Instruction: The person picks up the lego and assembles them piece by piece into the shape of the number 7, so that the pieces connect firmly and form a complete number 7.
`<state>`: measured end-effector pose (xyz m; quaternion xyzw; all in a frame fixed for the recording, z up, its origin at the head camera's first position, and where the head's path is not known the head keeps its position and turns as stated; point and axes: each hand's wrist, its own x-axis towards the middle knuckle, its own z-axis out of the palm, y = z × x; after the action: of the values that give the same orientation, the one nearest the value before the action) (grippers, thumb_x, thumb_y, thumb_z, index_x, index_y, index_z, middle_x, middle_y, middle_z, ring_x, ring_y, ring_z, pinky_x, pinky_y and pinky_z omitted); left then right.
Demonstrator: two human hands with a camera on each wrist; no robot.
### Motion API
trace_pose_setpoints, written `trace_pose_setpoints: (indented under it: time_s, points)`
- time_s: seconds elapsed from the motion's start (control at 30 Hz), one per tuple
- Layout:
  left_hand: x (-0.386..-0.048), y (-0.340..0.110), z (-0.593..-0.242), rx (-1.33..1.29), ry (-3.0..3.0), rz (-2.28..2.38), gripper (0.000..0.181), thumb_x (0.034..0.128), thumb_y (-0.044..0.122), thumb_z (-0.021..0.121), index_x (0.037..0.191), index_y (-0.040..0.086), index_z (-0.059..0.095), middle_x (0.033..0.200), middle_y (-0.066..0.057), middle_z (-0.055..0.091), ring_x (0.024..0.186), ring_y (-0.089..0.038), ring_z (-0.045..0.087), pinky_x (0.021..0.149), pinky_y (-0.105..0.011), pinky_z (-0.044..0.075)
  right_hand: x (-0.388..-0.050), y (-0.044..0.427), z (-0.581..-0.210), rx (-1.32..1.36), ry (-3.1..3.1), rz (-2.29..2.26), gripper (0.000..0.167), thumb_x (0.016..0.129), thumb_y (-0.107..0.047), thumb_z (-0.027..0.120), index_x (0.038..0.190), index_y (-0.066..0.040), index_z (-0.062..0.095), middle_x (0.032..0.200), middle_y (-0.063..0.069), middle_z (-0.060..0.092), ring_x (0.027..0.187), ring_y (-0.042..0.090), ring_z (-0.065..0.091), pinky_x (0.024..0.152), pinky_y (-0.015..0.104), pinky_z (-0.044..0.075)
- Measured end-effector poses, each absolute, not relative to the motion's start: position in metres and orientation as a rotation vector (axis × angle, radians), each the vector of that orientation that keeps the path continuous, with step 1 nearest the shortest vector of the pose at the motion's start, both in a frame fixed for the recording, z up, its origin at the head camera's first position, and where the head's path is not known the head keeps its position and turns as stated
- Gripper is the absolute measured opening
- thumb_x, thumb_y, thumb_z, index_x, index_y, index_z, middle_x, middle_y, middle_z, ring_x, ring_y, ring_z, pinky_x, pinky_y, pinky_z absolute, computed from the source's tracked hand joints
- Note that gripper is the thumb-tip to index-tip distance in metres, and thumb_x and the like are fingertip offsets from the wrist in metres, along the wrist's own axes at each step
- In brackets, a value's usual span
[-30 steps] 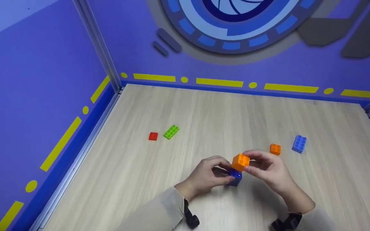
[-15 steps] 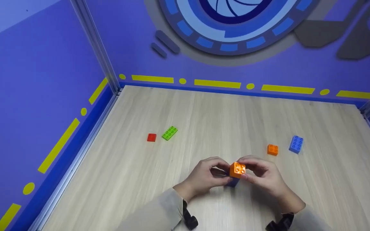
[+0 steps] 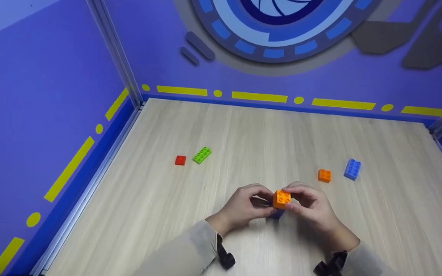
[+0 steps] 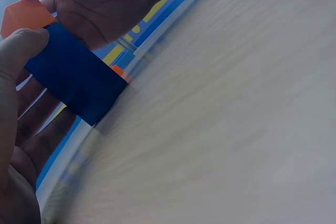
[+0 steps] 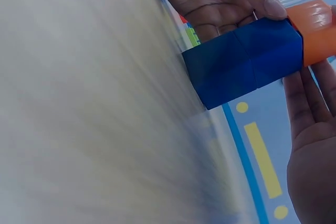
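Observation:
A stack of two dark blue bricks (image 5: pixel 241 61) stands on the table, and an orange brick (image 3: pixel 281 199) sits squarely against its top. My left hand (image 3: pixel 244 207) pinches the blue stack (image 4: pixel 76 74) near its upper end, thumb on one side and fingers behind. With thumb and fingertips my right hand (image 3: pixel 315 209) holds the orange brick (image 5: pixel 315 30) from the right. In the head view the orange brick and the fingers cover most of the blue stack.
On the wooden table (image 3: pixel 259 153), a red brick (image 3: pixel 180 160) and a green brick (image 3: pixel 202 155) lie at the left. Another orange brick (image 3: pixel 324 175) and a lighter blue brick (image 3: pixel 352 169) lie at the right. Printed walls stand behind and at the left.
My right hand has moved left and down, bringing the orange brick from a tilt above the blue stack onto its top. My left hand has kept its grip on the stack.

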<state>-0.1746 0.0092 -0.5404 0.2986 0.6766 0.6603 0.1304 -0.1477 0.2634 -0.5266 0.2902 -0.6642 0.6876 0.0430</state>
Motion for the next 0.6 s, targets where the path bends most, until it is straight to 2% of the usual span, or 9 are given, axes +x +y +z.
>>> trace_pose_setpoints:
  time_s: [0.17,0.6]
  points:
    - [-0.1735,0.0094,-0.5414,0.871,1.974,1.913,0.031,0.097,0.006,0.089,0.126,0.001,0.079,0.128,-0.02,0.076,0.115,-0.003,0.077,0.106,-0.035,0.067,-0.1474,0.261,-0.5267,0.851,-2.048,2.107,0.041,0.091,0.029,0.065,0.127,0.013,0.072,0.123,-0.003,0.08,0.112,0.009,0.075,0.102,0.023,0.062]
    - [-0.1729,0.0097,-0.5417,0.855,1.98,1.911,0.033,0.0953,0.005,0.091,0.126,0.001,0.078,0.127,-0.019,0.077,0.114,-0.004,0.078,0.105,-0.032,0.067,-0.1499,0.2613,-0.5267,0.972,-2.059,2.049,0.034,0.095,0.027,0.061,0.126,0.015,0.066,0.125,-0.001,0.075,0.114,0.011,0.072,0.105,0.023,0.061]
